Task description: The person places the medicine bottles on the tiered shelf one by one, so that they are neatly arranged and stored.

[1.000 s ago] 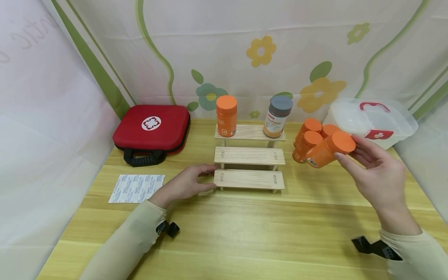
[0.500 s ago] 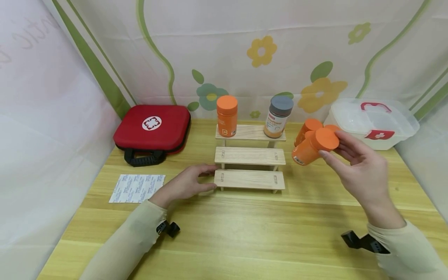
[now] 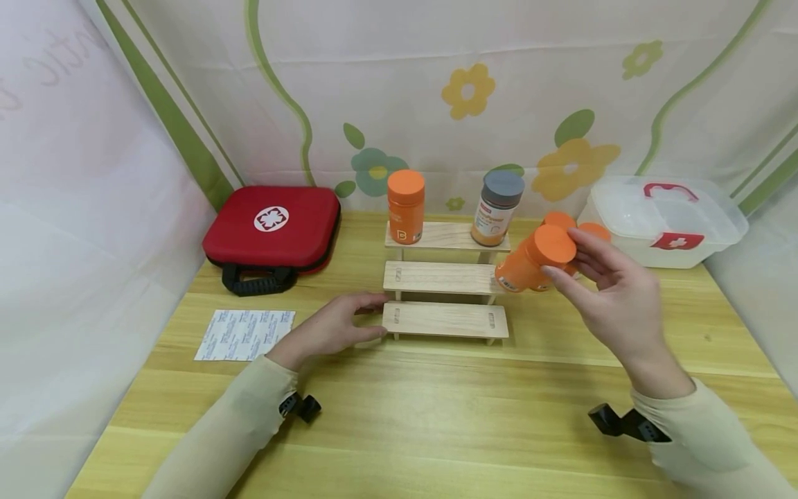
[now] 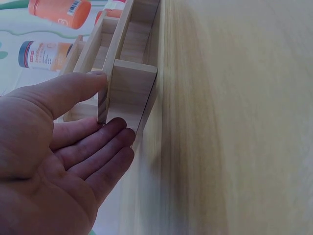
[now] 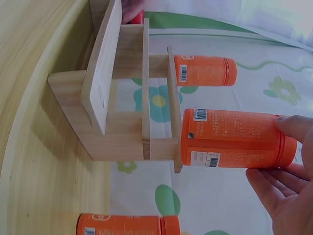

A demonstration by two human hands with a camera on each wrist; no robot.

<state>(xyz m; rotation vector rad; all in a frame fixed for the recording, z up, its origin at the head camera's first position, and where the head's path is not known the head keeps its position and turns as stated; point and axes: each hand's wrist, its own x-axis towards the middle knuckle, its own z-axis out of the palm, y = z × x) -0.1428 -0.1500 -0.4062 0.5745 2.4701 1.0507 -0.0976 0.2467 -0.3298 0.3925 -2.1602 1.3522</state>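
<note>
My right hand (image 3: 614,298) pinches an orange supplement bottle (image 5: 222,139) near its lid. In the head view it is tilted, its base overlapping the right end of the middle step. A three-step wooden shelf (image 3: 445,319) stands mid-table; its top step bears an upright orange bottle (image 3: 406,208) and a grey-lidded bottle (image 3: 497,211). My left hand (image 3: 333,322) holds the left end of the lowest step. In the left wrist view the thumb lies against the board and the fingers (image 4: 105,152) reach under its end. More orange bottles (image 3: 594,231) stand behind the held one, partly hidden.
A red first-aid case (image 3: 271,225) with a black handle lies at the back left. In front of it is a white printed sheet (image 3: 246,335). At the back right stands a translucent box (image 3: 663,215) with a red clasp. A patterned curtain (image 3: 399,83) hangs behind.
My right hand has carried the orange bottle leftward, from over the other orange bottles to the right end of the shelf. The left hand has stayed at the shelf.
</note>
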